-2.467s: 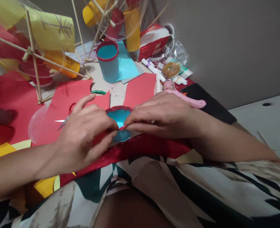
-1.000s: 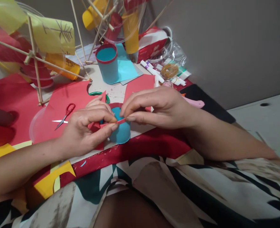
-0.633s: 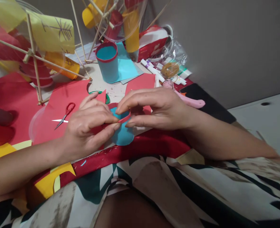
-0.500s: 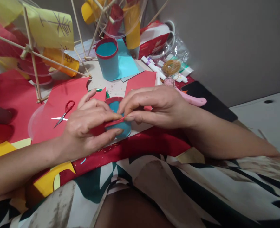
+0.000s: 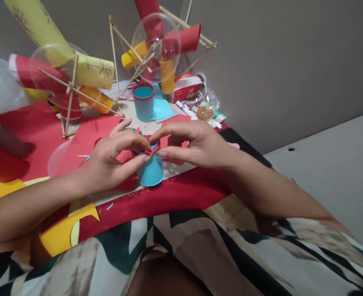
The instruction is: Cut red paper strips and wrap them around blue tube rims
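Observation:
A blue paper cup [image 5: 152, 170] stands near the front edge of the table, partly hidden behind my fingers. At its rim is a narrow red paper strip [image 5: 154, 148]. My left hand [image 5: 116, 154] pinches the strip between thumb and index finger from the left. From the right, the thumb and fingers of my right hand [image 5: 189, 144] close on the strip at the rim. Behind them stands a second blue cup [image 5: 144, 107] with a red band around its top. Small scissors [image 5: 84, 158] lie to the left, their handles hidden by my left hand.
Two stick-frame wheels with paper tubes, a yellow tube [image 5: 95, 73] and a red tube [image 5: 181, 41] among them, stand at the back. Red paper [image 5: 90, 133] covers the left side. Glue tubes [image 5: 186, 109] and rubber bands [image 5: 205, 113] lie back right. Yellow scraps [image 5: 58, 234] hang at the front.
The camera view has tilted upward, showing more of the wheels. My left index finger has bent inward, and my fingertips have drawn together at the cup's rim.

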`<action>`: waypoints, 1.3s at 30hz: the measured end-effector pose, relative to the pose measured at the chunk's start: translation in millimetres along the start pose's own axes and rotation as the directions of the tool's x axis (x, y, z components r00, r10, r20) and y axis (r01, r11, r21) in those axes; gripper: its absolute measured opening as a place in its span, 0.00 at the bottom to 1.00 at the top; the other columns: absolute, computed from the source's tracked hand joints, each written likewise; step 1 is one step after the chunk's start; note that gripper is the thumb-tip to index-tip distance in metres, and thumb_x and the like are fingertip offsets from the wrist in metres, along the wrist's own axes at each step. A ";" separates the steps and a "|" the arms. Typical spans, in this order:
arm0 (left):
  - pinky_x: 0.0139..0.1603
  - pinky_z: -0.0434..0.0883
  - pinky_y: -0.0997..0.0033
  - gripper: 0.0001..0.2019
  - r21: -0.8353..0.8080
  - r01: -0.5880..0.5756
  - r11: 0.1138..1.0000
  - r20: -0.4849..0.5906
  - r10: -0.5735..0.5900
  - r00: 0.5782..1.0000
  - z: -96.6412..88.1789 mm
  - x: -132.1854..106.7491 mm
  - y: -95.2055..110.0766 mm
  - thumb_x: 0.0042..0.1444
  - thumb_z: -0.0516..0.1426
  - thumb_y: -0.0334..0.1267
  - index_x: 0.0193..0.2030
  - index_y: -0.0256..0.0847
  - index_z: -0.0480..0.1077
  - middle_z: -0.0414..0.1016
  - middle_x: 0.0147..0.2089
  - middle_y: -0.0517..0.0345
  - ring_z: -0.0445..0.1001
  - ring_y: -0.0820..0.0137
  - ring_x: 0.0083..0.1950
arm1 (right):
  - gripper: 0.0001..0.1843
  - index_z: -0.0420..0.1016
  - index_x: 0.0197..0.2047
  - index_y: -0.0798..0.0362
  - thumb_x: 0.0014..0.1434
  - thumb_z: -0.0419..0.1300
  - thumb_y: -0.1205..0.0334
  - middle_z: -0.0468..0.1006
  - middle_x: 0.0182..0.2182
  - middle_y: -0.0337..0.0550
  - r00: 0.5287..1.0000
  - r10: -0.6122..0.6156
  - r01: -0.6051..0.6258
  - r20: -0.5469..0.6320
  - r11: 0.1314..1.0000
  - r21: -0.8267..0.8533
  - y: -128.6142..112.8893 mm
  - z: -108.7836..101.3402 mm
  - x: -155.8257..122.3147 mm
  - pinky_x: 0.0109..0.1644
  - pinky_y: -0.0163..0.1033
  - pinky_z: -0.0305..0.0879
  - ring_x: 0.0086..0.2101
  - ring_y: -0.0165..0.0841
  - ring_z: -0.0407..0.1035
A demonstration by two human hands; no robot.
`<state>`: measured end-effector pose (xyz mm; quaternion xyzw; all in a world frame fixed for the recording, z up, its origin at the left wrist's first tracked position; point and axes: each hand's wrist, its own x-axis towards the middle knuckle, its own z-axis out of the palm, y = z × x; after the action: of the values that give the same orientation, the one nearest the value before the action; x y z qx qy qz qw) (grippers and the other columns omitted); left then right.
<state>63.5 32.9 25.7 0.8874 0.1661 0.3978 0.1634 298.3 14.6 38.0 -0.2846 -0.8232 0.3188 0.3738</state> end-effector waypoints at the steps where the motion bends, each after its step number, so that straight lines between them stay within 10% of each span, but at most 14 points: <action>1: 0.72 0.62 0.46 0.06 0.001 -0.005 1.000 0.019 0.005 1.000 -1.5 0.4 0.9 0.60 0.62 0.31 0.43 0.43 0.72 0.81 0.36 0.65 0.80 0.73 0.37 | 0.05 0.78 0.42 0.59 0.63 0.65 0.68 0.81 0.37 0.42 1.000 -0.003 0.003 0.025 1.000 0.012 -1.7 2.1 1.8 0.29 0.28 0.64 0.29 0.22 0.71; 9: 0.43 0.77 0.76 0.04 -0.212 0.071 0.975 0.186 -0.031 0.982 -18.0 12.8 -1.8 0.60 0.61 0.30 0.41 0.40 0.77 0.83 0.40 0.56 0.82 0.72 0.41 | 0.04 0.78 0.34 0.59 0.59 0.68 0.66 0.74 0.24 0.36 0.980 0.168 -0.195 0.109 0.921 0.336 17.7 4.2 5.8 0.23 0.28 0.61 0.21 0.21 0.65; 16: 0.41 0.76 0.78 0.06 -0.212 0.102 0.972 0.231 -0.052 0.972 -15.3 9.9 -13.8 0.60 0.60 0.28 0.40 0.41 0.78 0.84 0.38 0.58 0.82 0.73 0.38 | 0.09 0.73 0.34 0.58 0.61 0.66 0.62 0.69 0.18 0.31 0.916 0.326 -0.397 0.235 0.825 0.403 17.6 7.6 -1.6 0.19 0.26 0.61 0.16 0.21 0.64; 29: 0.44 0.77 0.77 0.08 -0.364 0.295 0.883 0.460 -0.105 0.882 -29.2 18.4 -14.6 0.55 0.64 0.29 0.40 0.45 0.78 0.84 0.38 0.61 0.83 0.70 0.41 | 0.03 0.83 0.37 0.57 0.57 0.69 0.70 0.79 0.24 0.37 0.994 0.108 -0.108 0.016 0.950 0.294 20.4 15.4 -8.6 0.22 0.26 0.67 0.20 0.23 0.71; 39: 0.39 0.78 0.74 0.09 -0.380 0.353 0.855 0.368 -0.211 0.906 -18.4 12.8 -27.5 0.55 0.63 0.29 0.42 0.46 0.77 0.83 0.36 0.61 0.83 0.69 0.37 | 0.10 0.85 0.44 0.50 0.58 0.69 0.68 0.86 0.34 0.42 0.992 0.050 -0.035 -0.120 0.992 0.121 24.8 9.9 -11.4 0.32 0.32 0.75 0.32 0.30 0.80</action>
<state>53.0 65.7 34.1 0.8446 0.1742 0.2502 0.4401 302.5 19.1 9.7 -0.2984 -0.7720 0.3571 0.4331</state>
